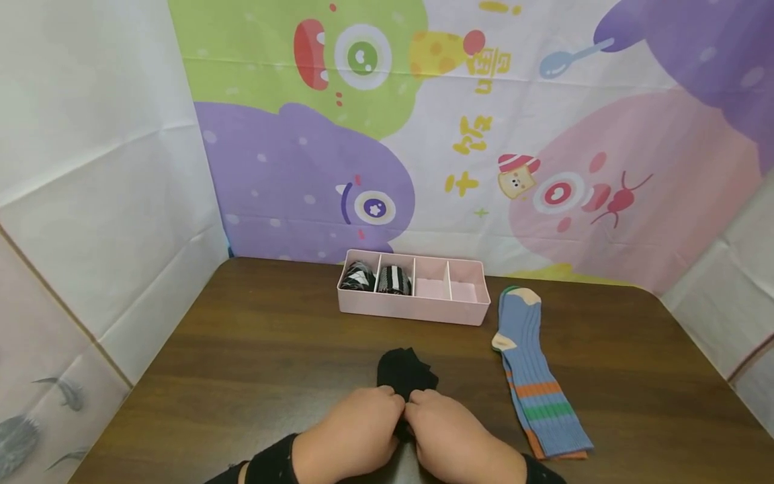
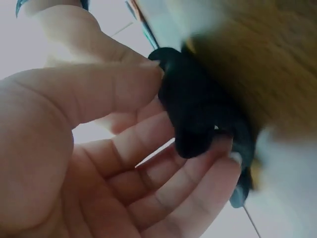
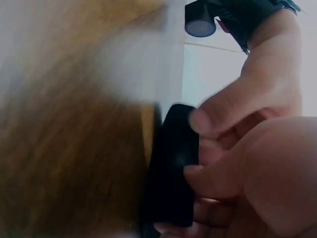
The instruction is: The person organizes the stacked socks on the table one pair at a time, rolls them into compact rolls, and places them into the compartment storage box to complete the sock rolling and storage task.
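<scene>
A black sock [image 1: 406, 370], bunched into a roll, lies at the front middle of the table between both hands. My left hand [image 1: 361, 430] holds its near left side; in the left wrist view the thumb presses the black cloth [image 2: 195, 94] and the fingers curl under it. My right hand [image 1: 450, 430] grips the near right side, knuckles close to the left hand's. In the right wrist view, both thumbs rest on the rolled sock [image 3: 173, 163]. The sock's near part is mostly hidden under the hands in the head view.
A pink divided box [image 1: 411, 310] stands at the table's back edge, with rolled patterned socks [image 1: 358, 277] in its two left compartments. To the right lies a flat pair of blue socks [image 1: 532, 363] with orange and green stripes. A printed cloth [image 1: 459, 222] hangs behind the brown table [image 1: 242, 349].
</scene>
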Tool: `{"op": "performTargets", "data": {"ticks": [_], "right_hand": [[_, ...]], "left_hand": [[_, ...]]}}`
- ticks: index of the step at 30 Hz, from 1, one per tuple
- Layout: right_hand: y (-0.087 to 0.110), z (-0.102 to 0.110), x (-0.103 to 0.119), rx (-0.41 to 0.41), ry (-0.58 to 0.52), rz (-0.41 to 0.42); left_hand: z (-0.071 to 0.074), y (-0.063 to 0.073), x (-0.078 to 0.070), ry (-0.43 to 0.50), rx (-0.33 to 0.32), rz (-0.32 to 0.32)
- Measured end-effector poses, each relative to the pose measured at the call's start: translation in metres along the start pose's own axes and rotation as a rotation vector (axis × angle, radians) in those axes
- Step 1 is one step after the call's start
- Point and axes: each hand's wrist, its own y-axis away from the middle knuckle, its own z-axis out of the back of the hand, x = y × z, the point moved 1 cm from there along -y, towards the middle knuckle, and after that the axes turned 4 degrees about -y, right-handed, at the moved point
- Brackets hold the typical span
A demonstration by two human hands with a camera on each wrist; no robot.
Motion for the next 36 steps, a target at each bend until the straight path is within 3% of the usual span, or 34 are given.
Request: {"op": "performTargets", "data": {"ticks": [3,7,13,18,22,29,36], "right_hand": [[0.0,-0.001,-0.001,0.023,-0.09,0.004],[0.0,-0.002,-0.005,0.022,-0.192,-0.003],[0.0,-0.001,-0.005,-0.033,-0.248,-0.047],[0.003,0.001,-0.001,-0.101,-0.194,-0.066],[0.004,0.003,0.002,-0.103,-0.13,-0.07],[0.005,0.004,0.008,-0.031,0.007,-0.046],[0.004,0.003,0.008,-0.099,0.082,0.013]], "left_hand": [[0.001,0.002,-0.001,-0.068,-0.016,-0.052],[0.001,0.002,0.0,-0.113,0.011,-0.088],[-0.004,-0.001,0.004,-0.147,0.005,-0.113],[-0.006,-0.004,0.007,-0.111,-0.048,-0.126],[-0.006,-0.005,0.01,-0.061,-0.06,-0.122],[-0.005,-0.009,0.014,-0.022,-0.009,-0.096],[-0.005,-0.009,0.014,-0.027,0.004,-0.083]]}}
